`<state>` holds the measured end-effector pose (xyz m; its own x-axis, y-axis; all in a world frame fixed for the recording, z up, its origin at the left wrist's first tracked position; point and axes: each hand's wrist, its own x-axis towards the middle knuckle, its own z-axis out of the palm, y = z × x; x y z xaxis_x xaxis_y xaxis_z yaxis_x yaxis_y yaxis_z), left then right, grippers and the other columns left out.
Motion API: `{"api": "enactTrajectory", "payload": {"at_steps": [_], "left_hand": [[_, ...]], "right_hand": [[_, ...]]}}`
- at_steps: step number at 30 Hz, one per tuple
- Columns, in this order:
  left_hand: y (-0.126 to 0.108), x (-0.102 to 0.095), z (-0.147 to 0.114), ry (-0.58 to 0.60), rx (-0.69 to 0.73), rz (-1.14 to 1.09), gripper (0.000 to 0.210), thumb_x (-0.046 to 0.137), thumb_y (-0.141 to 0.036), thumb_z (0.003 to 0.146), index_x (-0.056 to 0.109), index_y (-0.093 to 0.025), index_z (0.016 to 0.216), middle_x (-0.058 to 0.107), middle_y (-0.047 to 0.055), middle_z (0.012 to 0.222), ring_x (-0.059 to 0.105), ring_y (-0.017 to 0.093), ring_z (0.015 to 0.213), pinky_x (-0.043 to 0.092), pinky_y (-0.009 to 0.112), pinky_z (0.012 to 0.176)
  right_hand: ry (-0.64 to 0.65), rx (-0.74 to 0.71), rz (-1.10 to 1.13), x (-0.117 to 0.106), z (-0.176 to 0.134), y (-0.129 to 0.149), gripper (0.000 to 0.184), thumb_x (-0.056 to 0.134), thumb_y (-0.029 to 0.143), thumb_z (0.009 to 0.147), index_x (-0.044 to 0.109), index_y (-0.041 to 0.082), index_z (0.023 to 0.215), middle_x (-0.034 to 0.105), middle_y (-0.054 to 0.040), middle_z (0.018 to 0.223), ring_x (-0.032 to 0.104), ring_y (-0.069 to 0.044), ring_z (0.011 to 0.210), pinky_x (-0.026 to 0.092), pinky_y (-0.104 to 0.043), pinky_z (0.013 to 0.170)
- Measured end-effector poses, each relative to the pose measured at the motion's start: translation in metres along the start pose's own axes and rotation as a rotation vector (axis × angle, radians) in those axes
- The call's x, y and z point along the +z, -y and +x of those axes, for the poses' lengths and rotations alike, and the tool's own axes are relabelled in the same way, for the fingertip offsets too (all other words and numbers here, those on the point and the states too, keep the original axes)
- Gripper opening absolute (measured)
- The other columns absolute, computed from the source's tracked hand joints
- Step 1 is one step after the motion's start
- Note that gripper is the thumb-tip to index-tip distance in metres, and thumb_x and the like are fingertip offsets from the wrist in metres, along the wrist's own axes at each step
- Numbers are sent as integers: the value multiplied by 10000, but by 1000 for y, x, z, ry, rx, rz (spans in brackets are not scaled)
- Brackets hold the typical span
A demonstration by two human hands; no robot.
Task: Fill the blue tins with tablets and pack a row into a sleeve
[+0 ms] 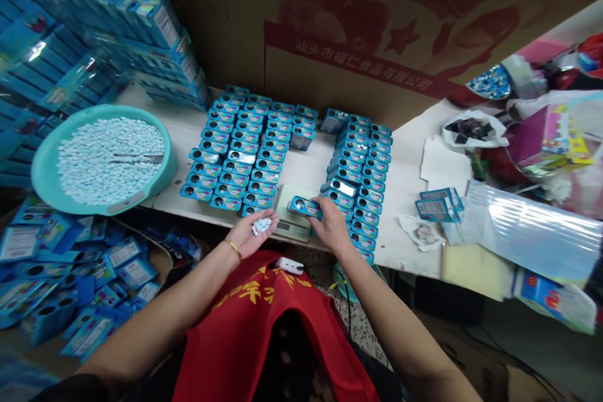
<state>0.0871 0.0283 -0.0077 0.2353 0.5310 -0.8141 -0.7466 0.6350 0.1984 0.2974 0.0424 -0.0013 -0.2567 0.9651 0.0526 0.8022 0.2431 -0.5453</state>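
A small heap of white candies (261, 226) lies in the cupped palm of my left hand (247, 235), just in front of the table's edge. My right hand (330, 223) grips a small blue candy box (304, 206) by its right end, over a kitchen scale (292, 226). Whether that box touches the scale, I cannot tell. Left of the scale stand rows of upright blue boxes (238, 157) with round dark holes in their tops. More such boxes (360, 182) stand in rows to its right.
A turquoise basin (42, 169) full of white candies, with tongs (136, 158) on them, stands at the left. Wrapped box stacks (160, 31) rise behind it. A carton of loose blue boxes (94, 276) sits below. A large cardboard box (330, 25) walls the back. Plastic sheets (541, 226) lie right.
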Motion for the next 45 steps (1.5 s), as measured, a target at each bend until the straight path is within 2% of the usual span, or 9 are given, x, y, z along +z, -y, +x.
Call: {"api": "enactTrajectory", "payload": {"at_steps": [5,7,10,15,23,31,38,41,45], "left_hand": [[-2,-25,-16,-71,3,-20,127,506,-88,764,618,-53,815,652,135,811,625,180,797,535,264,703],[0,-33,-22,-99,3,-31,129,499,-80,766,616,-52,811,651,137,811,626,185,801,538,271,703],[2,-44,-28,-131,4,-46,136,500,-65,759,613,-44,834,646,151,843,624,196,820,540,280,710],[-1,-60,-30,-138,43,-28,209,479,4,732,596,-33,902,623,185,937,594,234,926,525,316,774],[-7,-55,-33,-82,76,11,293,462,47,707,573,-41,964,607,183,988,561,238,996,509,303,812],[-11,-58,-33,-99,70,1,333,458,49,710,553,-35,1018,603,193,999,557,241,1002,511,307,807],[-14,-58,-29,-113,73,-27,351,468,41,712,535,-24,1050,604,203,1003,552,243,1010,508,296,813],[-17,-59,-30,-134,80,-58,383,442,46,718,518,-32,1086,596,207,1024,545,251,1020,514,307,804],[-26,-63,-34,-177,123,-97,421,441,49,719,489,-27,1131,591,216,1033,540,258,1026,517,302,802]], "right_hand": [[47,40,42,27,2,-16,365,521,190,736,480,148,1096,544,-97,1026,504,-211,967,424,-357,824],[5,2,23,23,-4,-17,409,535,221,746,462,159,1143,525,-108,1102,473,-222,1038,400,-383,872],[-156,-22,13,7,-14,-20,418,531,265,769,455,192,1173,502,-101,1169,433,-217,1103,356,-409,929],[-439,104,45,-16,-25,-28,275,491,250,797,545,202,1063,569,-75,1059,484,-187,1038,382,-396,903],[-515,150,60,-20,-21,-31,220,508,264,786,590,185,974,586,-71,1002,507,-179,988,392,-380,884],[-303,81,-64,-11,-16,-27,453,562,380,740,485,197,1148,498,-100,1158,432,-231,1079,354,-409,893],[100,-5,-246,9,1,-7,607,595,358,712,373,184,1250,447,-100,1209,390,-263,1071,348,-392,865],[224,-25,-286,17,10,-3,530,575,281,734,396,182,1223,488,-91,1133,428,-236,994,376,-349,821],[240,-23,-277,14,30,-10,382,524,277,772,455,177,1135,518,-76,1030,451,-209,952,387,-304,805]]}}
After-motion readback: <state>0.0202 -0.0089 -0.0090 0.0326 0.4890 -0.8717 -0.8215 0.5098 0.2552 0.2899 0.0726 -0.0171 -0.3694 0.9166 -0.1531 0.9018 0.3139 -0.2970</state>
